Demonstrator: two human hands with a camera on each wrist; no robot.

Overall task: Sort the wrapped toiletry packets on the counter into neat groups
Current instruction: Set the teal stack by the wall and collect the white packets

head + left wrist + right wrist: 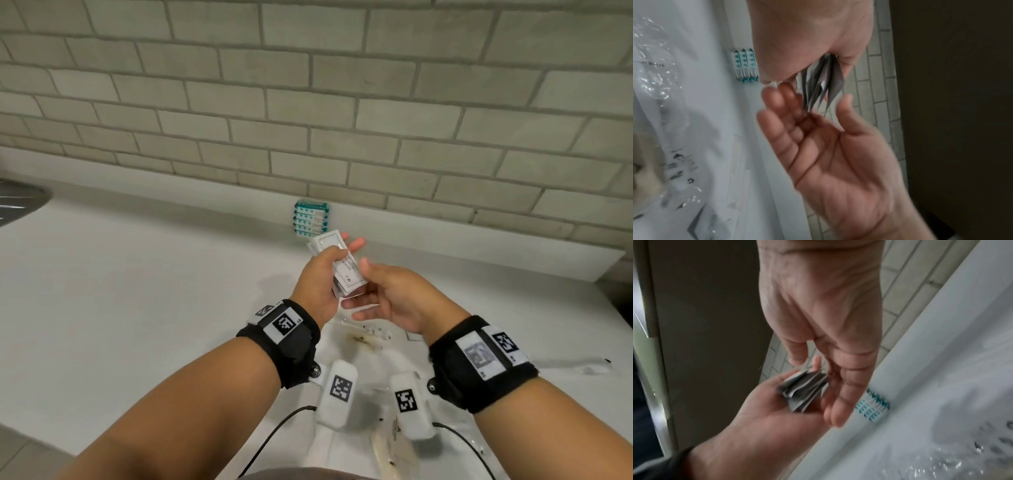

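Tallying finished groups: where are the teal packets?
Head view: the teal packets sit in a row against the tiled wall, just beyond the left hand.

The left hand (813, 40) pinched a fanned sheaf of grey flat packets (822, 84) above the right hand's (838, 154) spread palm

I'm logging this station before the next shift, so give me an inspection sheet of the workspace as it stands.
Surface: white counter, some bare stretches.
Job's things: teal packets lined up against the wall; white packets bunched in the left hand.
Clutter: clear plastic wrappers loose near the front edge.
Hands: left grips the white bunch; right hand open beside it, contact unclear.
Cables: two black leads from the wrist units.
Surroundings: grey brick-pattern tile wall.
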